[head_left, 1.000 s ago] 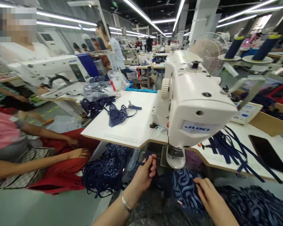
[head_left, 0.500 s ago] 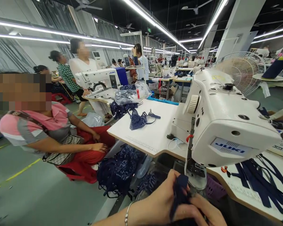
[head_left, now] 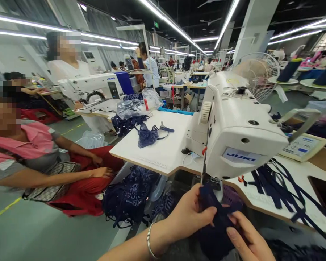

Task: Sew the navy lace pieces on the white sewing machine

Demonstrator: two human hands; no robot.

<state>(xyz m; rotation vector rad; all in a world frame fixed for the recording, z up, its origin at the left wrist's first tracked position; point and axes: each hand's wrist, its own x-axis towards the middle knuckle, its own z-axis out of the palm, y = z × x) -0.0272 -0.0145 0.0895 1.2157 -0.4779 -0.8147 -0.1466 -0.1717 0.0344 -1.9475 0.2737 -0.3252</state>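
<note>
My left hand (head_left: 186,214) and my right hand (head_left: 248,239) both grip a dark navy fabric piece (head_left: 216,221), held up just in front of and below the head of a white JUKI sewing machine (head_left: 239,130). A silver bracelet sits on my left wrist. The machine's needle area lies right behind the top of the fabric, partly hidden by it.
The white work table (head_left: 157,152) carries a navy garment (head_left: 149,135) and plastic bags (head_left: 137,105). Navy straps (head_left: 277,183) lie at the right near a control panel (head_left: 301,146). A heap of navy fabric (head_left: 130,195) hangs below. A seated person (head_left: 38,159) is at left; a fan (head_left: 256,74) stands behind.
My hands have risen from my lap with the navy fabric and hold it higher, close under the machine head. The view has swung up and shifted slightly.
</note>
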